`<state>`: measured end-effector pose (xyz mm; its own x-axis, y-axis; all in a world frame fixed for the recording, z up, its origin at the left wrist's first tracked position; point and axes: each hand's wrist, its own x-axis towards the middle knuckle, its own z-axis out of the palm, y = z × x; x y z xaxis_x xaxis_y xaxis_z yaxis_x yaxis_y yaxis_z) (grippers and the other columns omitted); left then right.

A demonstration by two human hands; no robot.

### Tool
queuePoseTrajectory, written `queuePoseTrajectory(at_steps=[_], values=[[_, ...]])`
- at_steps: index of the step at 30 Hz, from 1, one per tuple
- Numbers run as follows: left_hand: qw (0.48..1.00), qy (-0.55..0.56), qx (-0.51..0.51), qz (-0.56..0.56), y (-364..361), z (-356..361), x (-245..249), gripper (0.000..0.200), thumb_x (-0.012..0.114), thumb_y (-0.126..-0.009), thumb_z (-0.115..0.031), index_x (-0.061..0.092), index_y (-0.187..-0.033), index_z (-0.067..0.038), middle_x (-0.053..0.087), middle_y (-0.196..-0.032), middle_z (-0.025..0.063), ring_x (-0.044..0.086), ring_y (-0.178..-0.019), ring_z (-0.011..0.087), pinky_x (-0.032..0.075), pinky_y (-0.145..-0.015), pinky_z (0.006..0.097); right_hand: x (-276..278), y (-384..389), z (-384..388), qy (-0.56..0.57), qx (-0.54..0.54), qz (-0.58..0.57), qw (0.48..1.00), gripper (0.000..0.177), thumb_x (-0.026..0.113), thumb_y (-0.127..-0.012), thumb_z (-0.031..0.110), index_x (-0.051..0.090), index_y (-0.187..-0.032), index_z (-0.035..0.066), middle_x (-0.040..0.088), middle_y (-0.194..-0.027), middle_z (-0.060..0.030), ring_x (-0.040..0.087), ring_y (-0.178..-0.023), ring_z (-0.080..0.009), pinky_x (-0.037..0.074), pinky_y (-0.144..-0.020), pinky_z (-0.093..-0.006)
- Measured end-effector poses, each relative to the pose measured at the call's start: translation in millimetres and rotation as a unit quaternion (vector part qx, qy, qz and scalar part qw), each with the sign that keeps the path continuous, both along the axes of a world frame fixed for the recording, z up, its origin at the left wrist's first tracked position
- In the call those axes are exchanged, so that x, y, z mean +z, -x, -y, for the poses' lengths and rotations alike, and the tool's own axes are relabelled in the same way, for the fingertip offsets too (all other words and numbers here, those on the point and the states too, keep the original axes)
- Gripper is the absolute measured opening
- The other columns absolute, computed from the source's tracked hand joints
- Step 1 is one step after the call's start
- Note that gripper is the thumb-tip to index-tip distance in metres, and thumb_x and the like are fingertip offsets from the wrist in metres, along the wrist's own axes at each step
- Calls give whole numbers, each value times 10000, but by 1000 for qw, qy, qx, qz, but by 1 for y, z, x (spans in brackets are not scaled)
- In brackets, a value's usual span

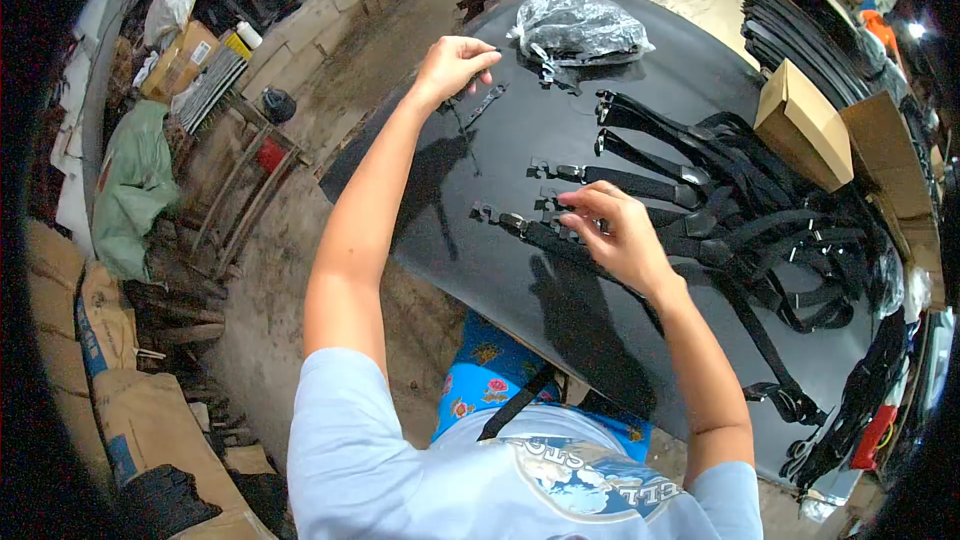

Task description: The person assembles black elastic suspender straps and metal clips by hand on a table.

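My left hand (458, 72) is raised over the far left part of the black tabletop (440, 240). Its thumb and fingers are pinched around something small and dark that I cannot make out. Below it lie small dark clip pieces (487, 105). Over the ends of several black suspender straps (620, 183), my right hand (622, 238) has its fingers curled and thumb close to the fingertips. Whatever those fingertips hold is too small to name. Metal-and-black clips (512, 222) at the strap ends lie beside this hand, which partly covers one strap.
A clear plastic bag (580, 28) of dark pieces sits at the far side. Tangled black straps (770, 230) fill the right, beside an open cardboard box (805, 125). Scissors (800, 450) lie near the right corner. A wooden rack (250, 180) stands on the floor at left.
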<state>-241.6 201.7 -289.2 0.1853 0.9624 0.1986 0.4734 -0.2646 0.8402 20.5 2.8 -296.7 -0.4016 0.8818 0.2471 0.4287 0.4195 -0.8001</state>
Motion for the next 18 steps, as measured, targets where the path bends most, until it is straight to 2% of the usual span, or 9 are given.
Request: queuePoseTrajectory(at_steps=[3,5,7,9,10,13,15,17,18], values=[[1000,18,10,17,-7,1,-4,247,668,-882,-197,679,-1001,20,676,-728,41,600,-600,70,444,-461,225,-19,30,-9,44,-12,-72,996,513,732,-807,142,526,-1260,16,617,-1052,-181,641,-808,-222,530,-714,-323],[999,14,30,12,-13,4,-7,247,669,-880,-197,679,-1000,18,676,-732,39,600,-594,70,435,-443,221,-18,57,-12,2,1,-100,995,726,767,-781,180,390,-1388,55,576,-1158,-206,638,-805,-208,527,-700,-315],[998,6,60,29,-18,5,-12,247,674,-876,-196,679,-994,21,678,-749,44,601,-585,72,433,-428,223,-12,81,-19,44,-7,-147,988,813,775,-768,214,313,-1414,40,555,-1161,-237,633,-844,-275,522,-712,-359],[996,8,82,14,-21,10,-12,252,678,-873,-195,677,-997,25,680,-758,46,601,-578,73,435,-428,222,-22,101,-35,-49,-89,-140,985,566,716,-795,124,460,-1283,-5,600,-1040,-247,629,-832,-362,509,-756,-410],[996,-4,78,38,-20,9,-16,235,679,-858,-181,689,-980,19,690,-741,61,616,-558,89,459,-437,233,-28,102,-45,-48,-89,-140,985,566,716,-795,124,460,-1283,-5,600,-1040,-247,629,-832,-362,509,-756,-410],[996,7,39,81,-11,8,-20,237,680,-855,-183,694,-984,15,693,-723,63,622,-550,93,476,-455,237,-30,102,-60,-133,-138,-137,972,125,561,-818,-33,634,-919,-35,640,-861,-217,623,-861,-387,494,-780,-434],[994,29,8,104,-1,13,-18,257,681,-865,-199,687,-1004,17,686,-722,50,612,-562,80,468,-464,231,-27,91,-68,-124,-141,-83,979,135,555,-835,-8,662,-917,-22,653,-860,-219,636,-840,-378,501,-777,-426],[997,-11,53,-54,5,19,-18,267,686,-860,-226,699,-1004,-1,699,-772,73,633,-606,71,492,-496,238,-19,78,-72,-31,-146,-64,987,165,566,-841,25,697,-932,-16,680,-822,-210,684,-741,-300,519,-698,-357],[997,17,46,-66,11,14,-26,296,681,-861,-253,700,-1030,-11,713,-858,104,667,-721,104,532,-620,261,-17,71,-74,-10,-145,-62,987,164,577,-836,32,699,-934,-16,681,-794,-203,684,-711,-271,515,-671,-342]])
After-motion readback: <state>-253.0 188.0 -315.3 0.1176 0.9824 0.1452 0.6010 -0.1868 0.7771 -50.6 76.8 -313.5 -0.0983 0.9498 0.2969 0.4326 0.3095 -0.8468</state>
